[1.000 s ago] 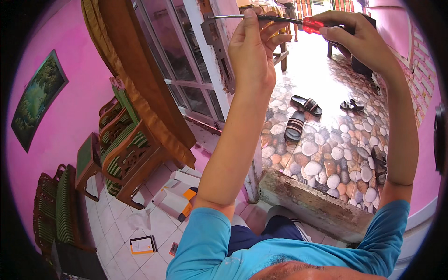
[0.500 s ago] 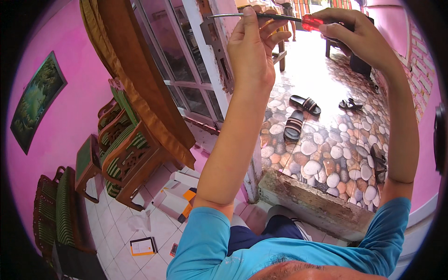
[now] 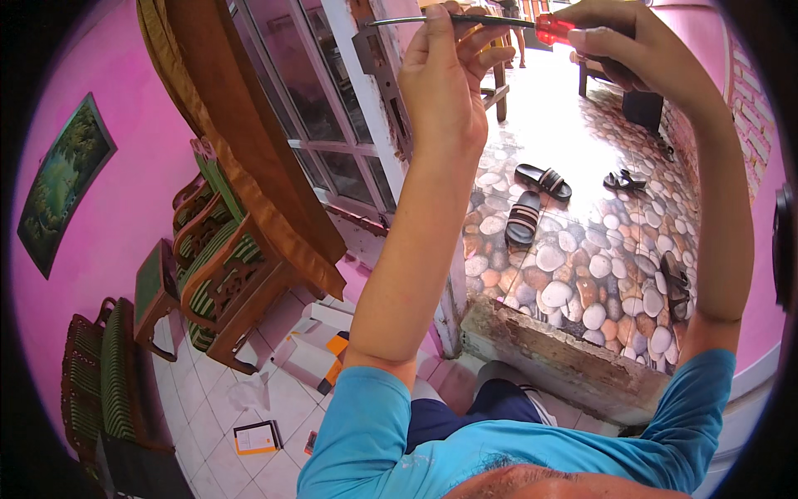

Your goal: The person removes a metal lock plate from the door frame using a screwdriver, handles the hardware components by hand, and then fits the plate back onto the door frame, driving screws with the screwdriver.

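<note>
Both of my hands are raised at the top of the view, holding a long screwdriver [image 3: 552, 30] level. My right hand [image 3: 636, 43] is closed around its red handle. The thumb and fingers of my left hand [image 3: 442, 87] pinch the dark shaft, with the other fingers bent behind it. The shaft's tip points left, at a metal lock plate [image 3: 374, 65] set in the edge of a white, worn door frame [image 3: 339, 32]. I cannot tell whether a screw sits at the tip.
A rough raised sill [image 3: 557, 358] crosses before my legs. Sandals [image 3: 522, 219] lie on the pebble-patterned floor beyond. At left stand a brown curtain [image 3: 258, 141], a carved green-striped chair [image 3: 220, 279] and a small table [image 3: 156, 291]. An opened box [image 3: 312, 349] and an orange-and-white packet [image 3: 257, 438] lie on the tiles.
My hands and the screwdriver have shifted slightly up and left in the view. The grip of both hands stays the same, and the tip is still at the lock plate.
</note>
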Demonstrator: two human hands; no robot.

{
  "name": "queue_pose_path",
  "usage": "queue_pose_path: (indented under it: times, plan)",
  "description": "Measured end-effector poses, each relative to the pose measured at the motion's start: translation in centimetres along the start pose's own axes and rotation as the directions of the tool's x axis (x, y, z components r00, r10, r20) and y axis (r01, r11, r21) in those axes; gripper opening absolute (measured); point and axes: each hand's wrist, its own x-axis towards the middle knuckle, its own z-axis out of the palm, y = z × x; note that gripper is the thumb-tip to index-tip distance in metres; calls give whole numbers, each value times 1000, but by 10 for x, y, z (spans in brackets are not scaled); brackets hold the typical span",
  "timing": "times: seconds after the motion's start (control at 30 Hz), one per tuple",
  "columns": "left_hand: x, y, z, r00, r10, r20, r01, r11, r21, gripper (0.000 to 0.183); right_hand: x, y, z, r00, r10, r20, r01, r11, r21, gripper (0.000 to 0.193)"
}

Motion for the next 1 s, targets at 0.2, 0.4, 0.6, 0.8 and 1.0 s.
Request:
queue_pose_path:
  times: [0.2, 0.4, 0.6, 0.8, 1.0]
  plan:
    - [4, 3, 2, 999, 16, -37, -16, 1000, -10, 26, 15, -10, 2, 997, 53, 61, -58, 995, 86, 47]
    - [2, 6, 3, 1000, 12, -24, -11, 998, 69, 29, 13, -33, -3, 966, 179, 185, -145, 972, -187, 48]
    - [0, 9, 0, 999, -8, -34, 10, 997, 73, 29, 5, -36, 22, 984, 168, -65, -180, 874, -452, 44]
    - [0, 10, 3, 999, -24, -36, 19, 993, -113, 27, 1, -2, 15, 670, -717, 193, 348, 74, -935, 41]
    - [-5, -3, -15, 995, 85, 54, -83, 996, -40, 28, 27, 43, 0, 968, -83, 236, 62, 994, 94, 53]
